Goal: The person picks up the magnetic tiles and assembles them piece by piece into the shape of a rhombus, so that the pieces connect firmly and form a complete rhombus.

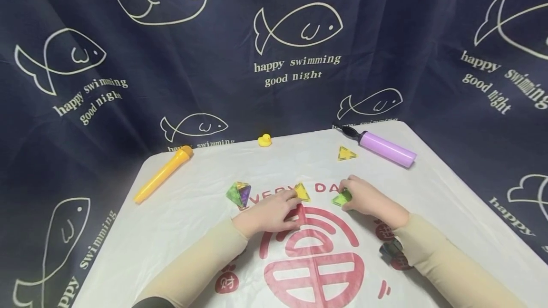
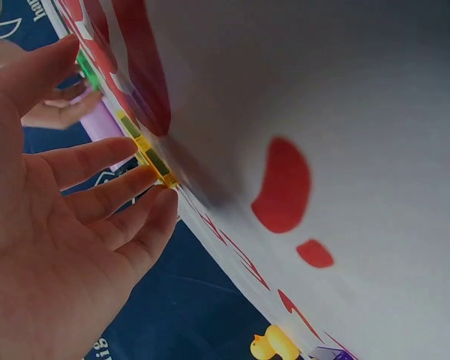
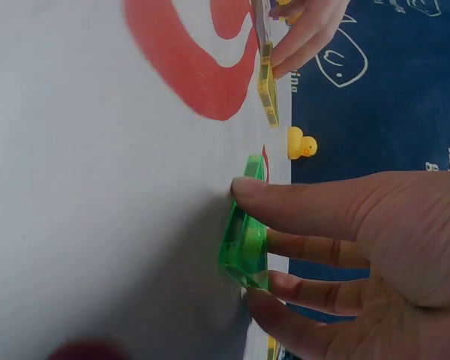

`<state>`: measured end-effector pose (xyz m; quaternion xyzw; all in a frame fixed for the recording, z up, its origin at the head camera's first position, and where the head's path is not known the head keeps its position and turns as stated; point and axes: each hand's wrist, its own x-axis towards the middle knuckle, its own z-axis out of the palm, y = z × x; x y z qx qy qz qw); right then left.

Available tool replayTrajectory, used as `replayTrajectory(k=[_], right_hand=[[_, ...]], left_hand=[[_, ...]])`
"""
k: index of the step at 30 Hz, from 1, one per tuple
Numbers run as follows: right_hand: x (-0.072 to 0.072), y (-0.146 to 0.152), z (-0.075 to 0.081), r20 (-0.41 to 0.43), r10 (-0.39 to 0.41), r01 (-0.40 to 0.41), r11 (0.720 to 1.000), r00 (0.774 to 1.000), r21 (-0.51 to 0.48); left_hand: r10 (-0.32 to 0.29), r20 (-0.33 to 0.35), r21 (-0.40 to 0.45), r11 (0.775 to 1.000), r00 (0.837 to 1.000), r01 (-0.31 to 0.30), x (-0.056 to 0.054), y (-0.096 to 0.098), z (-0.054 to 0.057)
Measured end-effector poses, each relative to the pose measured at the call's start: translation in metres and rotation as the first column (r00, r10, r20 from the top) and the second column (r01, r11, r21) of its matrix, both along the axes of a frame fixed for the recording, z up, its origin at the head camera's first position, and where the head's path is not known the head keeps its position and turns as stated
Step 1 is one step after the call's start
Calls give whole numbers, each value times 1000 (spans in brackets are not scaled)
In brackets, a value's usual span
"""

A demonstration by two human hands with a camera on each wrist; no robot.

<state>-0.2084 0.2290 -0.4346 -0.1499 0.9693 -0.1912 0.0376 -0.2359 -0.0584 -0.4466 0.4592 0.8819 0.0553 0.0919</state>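
My left hand (image 1: 273, 210) lies low over the tabletop, fingers extended, with fingertips at a yellow translucent triangular tile (image 1: 302, 193). In the left wrist view the fingers reach to the edge of this tile (image 2: 151, 156), the thumb held apart from it. My right hand (image 1: 369, 199) pinches a green translucent triangular tile (image 1: 340, 198) just to the right. The right wrist view shows the thumb on one side of the green tile (image 3: 244, 240) and fingers on the other. Left of my left hand stands a small pyramid (image 1: 238, 194) of green, purple and yellow tiles.
Another yellow triangular tile (image 1: 347, 153) lies farther back, near a purple hand pump (image 1: 387, 149). A yellow rubber duck (image 1: 265, 140) sits by the far edge. An orange toy microphone (image 1: 164, 175) lies at left. A dark curtain (image 1: 274, 99) hangs behind the white-covered table (image 1: 205, 165).
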Motion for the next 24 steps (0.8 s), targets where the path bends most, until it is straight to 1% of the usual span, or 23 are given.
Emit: replayTrajectory(k=[5,9,13,16,19,24], right_hand=[[-16,-13,-1,-37,-7,7,1000,999,-12],[-26,-21,-7,-82,-8,3,998,997,-64],[-34,-27,-13,-106,-17,4,992,994,-125],[-38,-32,-16,-115,-39,21,989,993,-148],[-41,-37,-17,-148,-54,31,987,988,-155],[-44,-46,-19,-202,-51,18,986,978,-164]], left_hand=[[14,8,-3,1000,1000,-14,2,1,0],[13,14,4,1000,1000,-13,3,2,0],[2,14,9,1000,1000,-2,3,3,0],[-9,-2,1,1000,1000,9,3,4,1],[-18,-21,-12,1000,1000,17,3,5,1],[-10,-25,-15,1000,1000,9,4,8,1]])
